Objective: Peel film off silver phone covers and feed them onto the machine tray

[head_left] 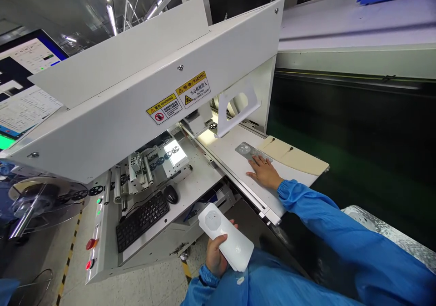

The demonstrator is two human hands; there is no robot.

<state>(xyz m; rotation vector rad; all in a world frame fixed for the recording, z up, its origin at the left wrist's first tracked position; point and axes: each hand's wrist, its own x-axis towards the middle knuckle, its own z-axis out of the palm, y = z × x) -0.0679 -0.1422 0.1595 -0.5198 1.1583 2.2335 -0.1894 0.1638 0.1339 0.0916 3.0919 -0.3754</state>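
My left hand (215,253) is closed around a white phone back cover (226,237) with a round camera cutout, held low over the floor in front of the machine. My right hand (264,171) rests flat with fingers spread on a grey patterned phone back cover (245,151) that lies on the machine's white work plate (227,157). Both arms are in blue sleeves. A white sheet with a round cutout (238,106) stands upright behind the grey cover.
A big white hood (143,97) with yellow warning labels overhangs the plate. Below sit a black keyboard (143,219), a mouse (171,193), and red buttons (90,243). A beige plate (293,157) lies right of my hand. A dark conveyor (357,137) runs at right, a monitor (23,83) at left.
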